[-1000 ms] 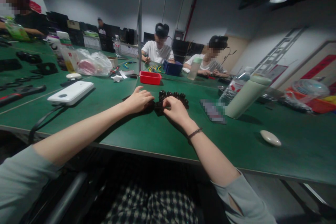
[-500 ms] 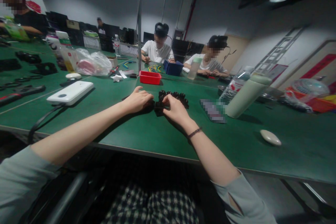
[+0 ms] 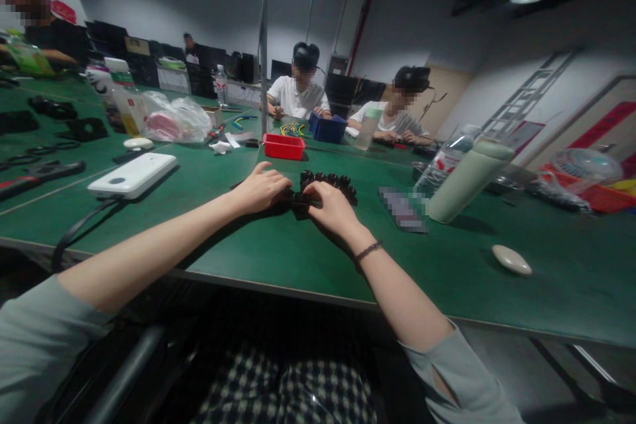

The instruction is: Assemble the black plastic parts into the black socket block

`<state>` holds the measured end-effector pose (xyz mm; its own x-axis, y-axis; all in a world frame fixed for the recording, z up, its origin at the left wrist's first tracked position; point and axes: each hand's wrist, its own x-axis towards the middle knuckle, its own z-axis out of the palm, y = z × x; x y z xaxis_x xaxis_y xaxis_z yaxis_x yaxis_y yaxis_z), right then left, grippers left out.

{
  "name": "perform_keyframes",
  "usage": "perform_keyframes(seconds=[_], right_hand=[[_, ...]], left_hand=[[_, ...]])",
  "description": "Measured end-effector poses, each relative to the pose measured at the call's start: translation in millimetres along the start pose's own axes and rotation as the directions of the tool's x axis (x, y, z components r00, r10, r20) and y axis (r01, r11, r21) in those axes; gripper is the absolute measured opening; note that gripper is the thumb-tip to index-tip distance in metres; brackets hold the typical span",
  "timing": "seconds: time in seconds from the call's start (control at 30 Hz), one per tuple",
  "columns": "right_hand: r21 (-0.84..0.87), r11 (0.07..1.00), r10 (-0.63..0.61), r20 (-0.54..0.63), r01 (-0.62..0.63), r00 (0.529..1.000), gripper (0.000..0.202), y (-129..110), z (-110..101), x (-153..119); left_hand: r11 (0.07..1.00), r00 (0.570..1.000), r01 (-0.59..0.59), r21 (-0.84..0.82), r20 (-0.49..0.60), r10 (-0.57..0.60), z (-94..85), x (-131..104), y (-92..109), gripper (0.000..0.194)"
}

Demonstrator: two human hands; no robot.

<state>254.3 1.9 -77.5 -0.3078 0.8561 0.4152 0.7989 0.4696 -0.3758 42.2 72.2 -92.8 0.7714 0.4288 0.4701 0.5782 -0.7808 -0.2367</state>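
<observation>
Several black parts [image 3: 342, 184] stand in a bunch on the green table [image 3: 278, 245], just beyond my right hand. My right hand [image 3: 330, 205] pinches a small black piece [image 3: 300, 204] between thumb and fingers. Close on its left, my left hand [image 3: 263, 189] is curled over a dark object [image 3: 282, 197] at the table, its index finger raised a little. The fingertips hide most of that object, so its shape cannot be made out. A red tray [image 3: 284, 147] sits beyond both hands.
On the left are a white power bank [image 3: 133, 176] with a cable, pliers [image 3: 44, 175] and a plastic bag [image 3: 173, 119]. A phone [image 3: 402, 209], a green flask [image 3: 470, 182] and a pale oval object [image 3: 511, 260] lie right. Two people sit across the table beside a blue bin [image 3: 328, 128].
The fingers of my right hand have shifted slightly left over the small black piece. My left hand has barely moved.
</observation>
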Motion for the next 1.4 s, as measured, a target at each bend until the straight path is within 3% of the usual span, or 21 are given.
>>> perform_keyframes(seconds=[0.9,1.4], right_hand=[[0.062,0.997,0.046,-0.016,-0.045,0.999,0.029,-4.6,-1.8,-0.4],[0.074,0.997,0.016,-0.046,-0.013,0.999,0.027,-2.7,-0.4,-0.2]], left_hand=[[0.999,0.998,-0.04,0.03,-0.046,0.041,-6.6,0.7,2.8,0.027],[0.992,0.983,-0.104,0.071,-0.147,0.114,-4.2,0.3,-0.6,0.025]])
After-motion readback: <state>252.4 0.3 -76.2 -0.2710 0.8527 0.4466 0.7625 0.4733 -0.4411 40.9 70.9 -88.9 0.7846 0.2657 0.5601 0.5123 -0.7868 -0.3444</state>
